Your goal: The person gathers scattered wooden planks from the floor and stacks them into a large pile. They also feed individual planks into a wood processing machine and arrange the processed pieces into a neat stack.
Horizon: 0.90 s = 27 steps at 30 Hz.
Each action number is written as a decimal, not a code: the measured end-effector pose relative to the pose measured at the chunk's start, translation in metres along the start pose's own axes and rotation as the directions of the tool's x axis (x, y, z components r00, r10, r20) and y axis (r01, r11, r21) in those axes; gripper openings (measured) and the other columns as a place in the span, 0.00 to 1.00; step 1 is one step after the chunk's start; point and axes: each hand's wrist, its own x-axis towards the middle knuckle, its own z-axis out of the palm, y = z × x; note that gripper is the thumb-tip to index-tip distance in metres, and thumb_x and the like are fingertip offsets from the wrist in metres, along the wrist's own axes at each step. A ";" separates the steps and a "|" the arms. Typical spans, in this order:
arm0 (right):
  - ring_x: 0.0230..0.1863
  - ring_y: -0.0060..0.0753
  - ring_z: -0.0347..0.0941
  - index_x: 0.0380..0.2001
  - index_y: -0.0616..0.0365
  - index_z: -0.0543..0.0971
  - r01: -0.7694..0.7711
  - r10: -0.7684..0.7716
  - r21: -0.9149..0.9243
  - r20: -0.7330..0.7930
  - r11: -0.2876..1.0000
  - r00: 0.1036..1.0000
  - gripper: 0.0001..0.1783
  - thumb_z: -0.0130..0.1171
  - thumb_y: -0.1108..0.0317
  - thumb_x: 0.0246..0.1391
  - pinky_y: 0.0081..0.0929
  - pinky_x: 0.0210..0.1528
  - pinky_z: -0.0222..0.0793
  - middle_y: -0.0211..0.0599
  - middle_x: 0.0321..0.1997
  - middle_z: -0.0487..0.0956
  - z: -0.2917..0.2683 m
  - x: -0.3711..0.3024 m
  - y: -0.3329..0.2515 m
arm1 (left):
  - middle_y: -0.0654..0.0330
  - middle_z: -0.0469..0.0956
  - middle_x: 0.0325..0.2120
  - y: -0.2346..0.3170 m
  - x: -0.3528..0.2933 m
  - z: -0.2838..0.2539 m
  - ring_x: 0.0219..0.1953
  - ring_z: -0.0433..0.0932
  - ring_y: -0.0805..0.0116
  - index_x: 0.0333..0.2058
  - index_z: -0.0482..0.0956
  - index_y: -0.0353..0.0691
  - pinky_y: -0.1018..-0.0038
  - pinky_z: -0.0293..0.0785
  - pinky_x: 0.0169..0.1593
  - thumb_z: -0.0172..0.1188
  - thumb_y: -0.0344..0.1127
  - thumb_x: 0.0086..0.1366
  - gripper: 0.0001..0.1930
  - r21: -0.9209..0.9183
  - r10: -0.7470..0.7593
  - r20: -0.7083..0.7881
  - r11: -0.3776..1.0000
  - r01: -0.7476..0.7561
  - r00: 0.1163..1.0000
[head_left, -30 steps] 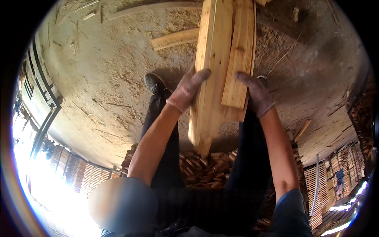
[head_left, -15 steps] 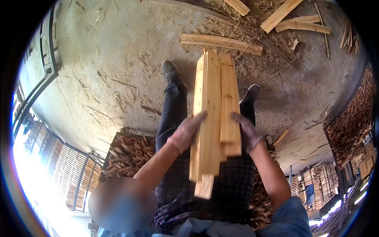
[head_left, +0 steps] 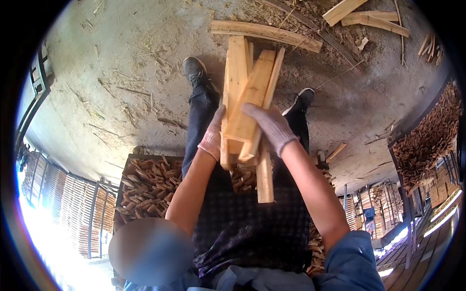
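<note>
Between my gloved hands is a loose bundle of pale wooden boards (head_left: 238, 72), held above the floor in front of my legs. My left hand (head_left: 213, 133) presses along the bundle's left side, its fingers partly hidden by the wood. Across the top of a slanted board (head_left: 255, 92) lies my right hand (head_left: 269, 123), gripping it from the right side. One narrow board (head_left: 264, 177) hangs lower than the others, toward my dark checked apron (head_left: 228, 213).
A long curved board (head_left: 267, 35) lies on the littered floor beyond my feet, with more planks (head_left: 374, 22) at the far right. Behind my legs a crate holds many short wood pieces (head_left: 150, 186). A large wood heap (head_left: 427, 140) stands at right.
The bundle has moved farther from my body and fanned out, with right-hand boards now slanting across the rest. My right hand has shifted from the bundle's side onto the slanted board.
</note>
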 end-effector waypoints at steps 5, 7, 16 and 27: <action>0.45 0.43 0.83 0.53 0.70 0.77 0.035 -0.038 -0.132 -0.016 0.991 0.999 0.34 0.73 0.59 0.46 0.33 0.47 0.80 0.51 0.47 0.84 0.005 0.006 0.002 | 0.48 0.78 0.57 -0.005 0.015 -0.023 0.57 0.78 0.53 0.64 0.69 0.35 0.58 0.73 0.64 0.58 0.54 0.71 0.33 0.053 0.113 -0.033 0.992 -0.112 0.993; 0.46 0.39 0.82 0.53 0.69 0.76 0.036 -0.047 0.138 0.082 0.990 0.996 0.31 0.71 0.64 0.48 0.32 0.49 0.79 0.46 0.45 0.83 -0.009 0.002 0.008 | 0.49 0.78 0.57 -0.009 0.017 -0.026 0.57 0.78 0.53 0.64 0.69 0.35 0.58 0.74 0.63 0.58 0.54 0.71 0.33 0.121 0.174 -0.047 0.978 -0.168 0.984; 0.45 0.36 0.82 0.55 0.68 0.76 -0.038 0.001 0.225 0.163 0.974 0.987 0.28 0.69 0.68 0.52 0.33 0.49 0.80 0.42 0.47 0.83 -0.026 0.004 0.017 | 0.51 0.78 0.56 -0.009 0.016 -0.016 0.55 0.79 0.57 0.64 0.69 0.34 0.60 0.75 0.61 0.61 0.57 0.68 0.36 0.278 0.193 -0.118 0.948 -0.154 0.974; 0.57 0.35 0.77 0.65 0.63 0.67 -0.115 0.003 0.382 0.283 0.917 0.959 0.38 0.69 0.63 0.55 0.35 0.59 0.76 0.40 0.58 0.78 -0.087 -0.069 0.061 | 0.52 0.76 0.54 -0.081 -0.020 0.024 0.53 0.78 0.62 0.66 0.61 0.36 0.64 0.77 0.58 0.69 0.41 0.64 0.37 0.726 0.399 -0.144 0.664 -0.177 0.906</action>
